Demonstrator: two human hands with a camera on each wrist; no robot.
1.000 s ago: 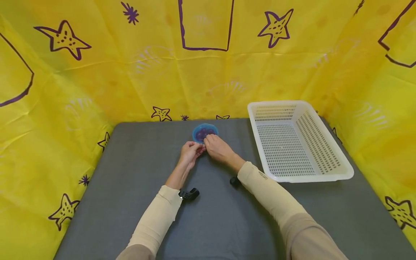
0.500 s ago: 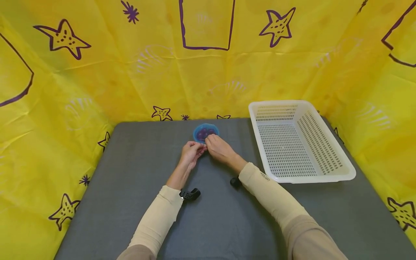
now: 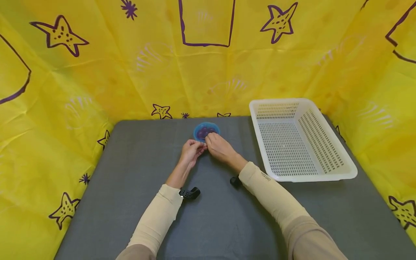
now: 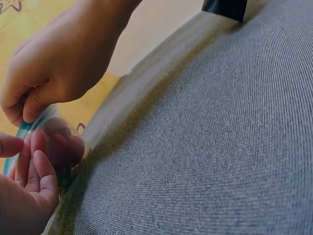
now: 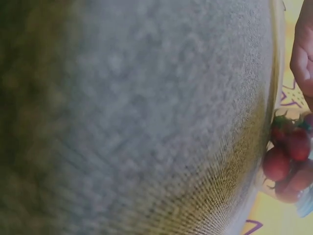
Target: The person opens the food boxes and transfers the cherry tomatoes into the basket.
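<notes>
We see the blue-rimmed tub (image 3: 196, 132) of red tomatoes (image 5: 276, 164) at the grey table's (image 3: 146, 162) far edge, unmoved since a second ago; the left hand (image 3: 191, 151) and right hand (image 3: 222, 148) pinch its near rim as before, the white basket (image 3: 289, 148) at right

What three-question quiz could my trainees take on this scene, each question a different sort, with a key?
1. Open question: what food shows inside the blue-rimmed container?
2. Fill in the blank: in the head view, the perforated white basket stands to the ____ of the blue-rimmed container.
3. True or false: the left hand and the right hand are both at the near edge of the blue-rimmed container.

Key: 1. cherry tomatoes; 2. right; 3. true.
</notes>
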